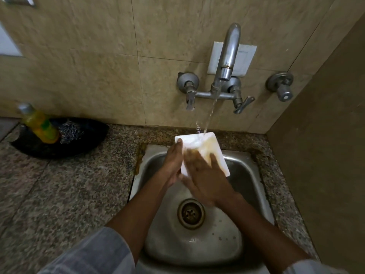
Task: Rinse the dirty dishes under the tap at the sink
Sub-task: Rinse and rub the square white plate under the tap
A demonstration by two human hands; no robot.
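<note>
A white square plate is held tilted over the sink, under the water stream from the tap. The left hand is wrapped round the plate's left edge, fingers curled behind it, thumb tip seen at the upper left corner. The right hand is laid flat on the plate face, fingers straight and spread moderately wide, pressed on the surface; the hand is motion-blurred. Yellowish-brown residue is seen on the plate just beyond the right fingertips, toward the upper right corner. Water lands on the plate's top edge, above the fingers of both hands. The drain lies below the right wrist, well apart from the plate. Two lever handles are seen under the tap on the tiled wall. On the granite bench, far left of the left fingers, a black dish is set, with a yellow liquid bottle and a steel scrubber in it. Light sleeves are seen at the bottom.
</note>
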